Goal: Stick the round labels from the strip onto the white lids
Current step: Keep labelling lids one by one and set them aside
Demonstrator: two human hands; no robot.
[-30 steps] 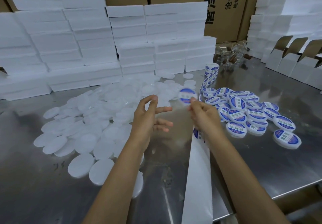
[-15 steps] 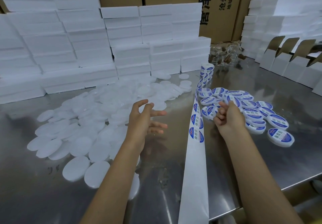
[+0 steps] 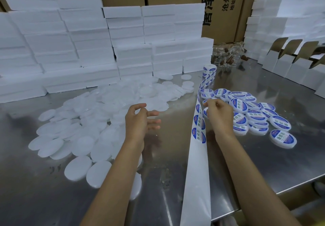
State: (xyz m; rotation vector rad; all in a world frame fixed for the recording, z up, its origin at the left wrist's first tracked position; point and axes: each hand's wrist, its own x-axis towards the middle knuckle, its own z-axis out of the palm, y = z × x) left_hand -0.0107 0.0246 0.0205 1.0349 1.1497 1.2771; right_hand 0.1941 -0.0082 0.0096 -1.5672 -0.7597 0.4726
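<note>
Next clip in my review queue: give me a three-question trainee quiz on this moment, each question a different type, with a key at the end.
1. True or false: the left hand holds a plain white lid.
2. Multiple choice: the labelled lids lie on which side of the label strip? A) the person's left B) the person's right C) under the foam blocks
3. Fill in: the right hand is at the ___, beside the labelled pile.

Key
1. False: its fingers are spread and it holds nothing, above the table beside the plain white lids.
2. B
3. label strip
</note>
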